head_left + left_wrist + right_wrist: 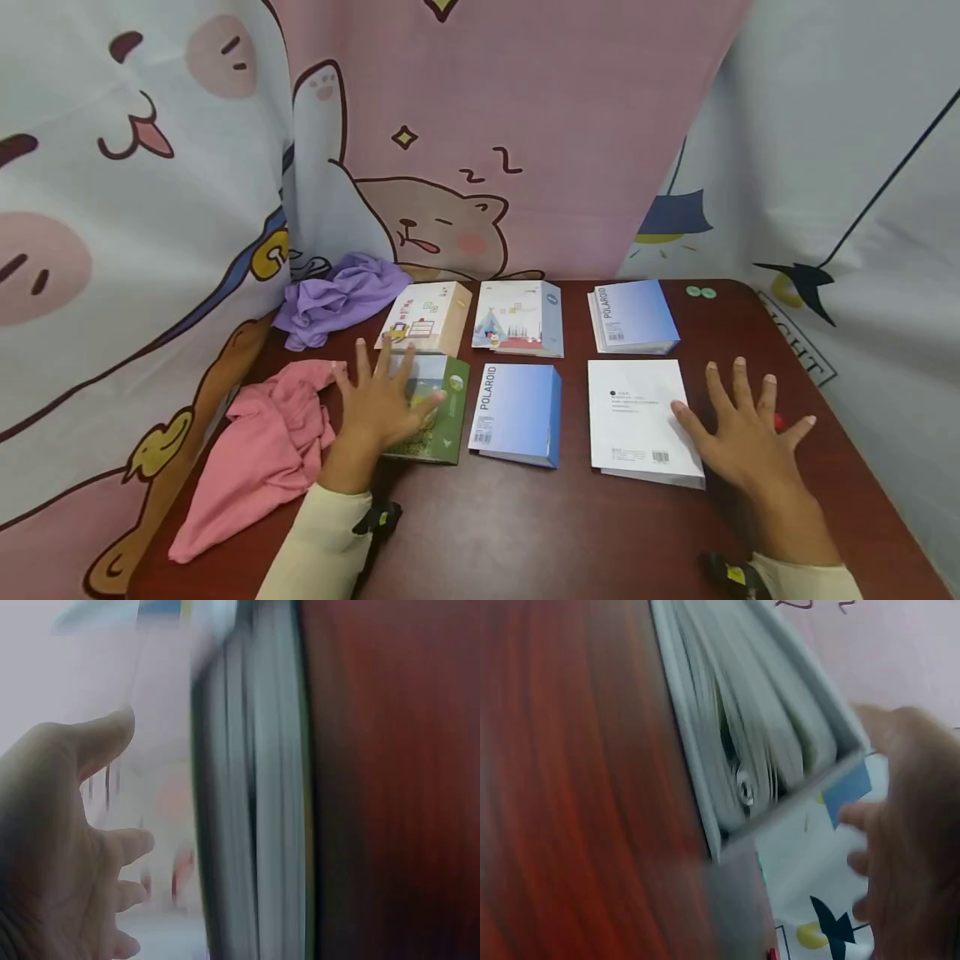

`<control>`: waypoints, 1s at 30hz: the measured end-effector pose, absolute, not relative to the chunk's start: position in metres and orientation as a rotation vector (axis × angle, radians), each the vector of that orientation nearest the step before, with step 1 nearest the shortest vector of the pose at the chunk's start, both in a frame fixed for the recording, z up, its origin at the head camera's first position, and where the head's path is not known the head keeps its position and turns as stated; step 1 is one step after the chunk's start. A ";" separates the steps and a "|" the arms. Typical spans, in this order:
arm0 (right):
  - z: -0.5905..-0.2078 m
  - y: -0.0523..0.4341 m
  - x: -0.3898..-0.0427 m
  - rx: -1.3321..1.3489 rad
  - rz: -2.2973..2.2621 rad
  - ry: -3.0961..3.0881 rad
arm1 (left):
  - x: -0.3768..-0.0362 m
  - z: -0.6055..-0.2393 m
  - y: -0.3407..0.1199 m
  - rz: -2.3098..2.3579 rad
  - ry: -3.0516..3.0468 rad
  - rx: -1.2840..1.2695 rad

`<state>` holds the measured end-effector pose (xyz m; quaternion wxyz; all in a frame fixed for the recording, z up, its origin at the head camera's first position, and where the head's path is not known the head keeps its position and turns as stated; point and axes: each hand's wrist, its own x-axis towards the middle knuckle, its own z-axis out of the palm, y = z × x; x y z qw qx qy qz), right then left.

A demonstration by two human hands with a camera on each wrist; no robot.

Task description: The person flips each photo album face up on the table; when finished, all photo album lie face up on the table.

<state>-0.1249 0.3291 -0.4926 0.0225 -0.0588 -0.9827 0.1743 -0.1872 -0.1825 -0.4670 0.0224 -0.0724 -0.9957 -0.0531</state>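
Observation:
My left hand (377, 412), fingers spread, is over the left side of a green photo album (448, 425), hiding part of its cover. The left wrist view shows that album's page edges (277, 787) beside the hand (60, 847); nothing is gripped. My right hand (753, 442) is spread at the right edge of a white album (637, 417), its thumb close to the cover; contact is unclear. In the right wrist view, an album's open side (757, 712) shows sleeves and a ring, with the hand (919, 825) alongside. Between the hands lies a blue POLAROID album (517, 412).
Behind are a cream album (423, 317), a tent-pictured album (513, 317) and another blue POLAROID album (637, 312). Pink cloth (270, 442) and purple cloth (341, 296) lie left. Small green discs (701, 292) sit at the back right; a red object (778, 422) is partly behind my right hand.

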 end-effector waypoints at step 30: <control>-0.522 0.368 -0.189 0.143 1.302 -2.805 | -0.117 -0.501 0.112 -0.121 -2.936 -0.914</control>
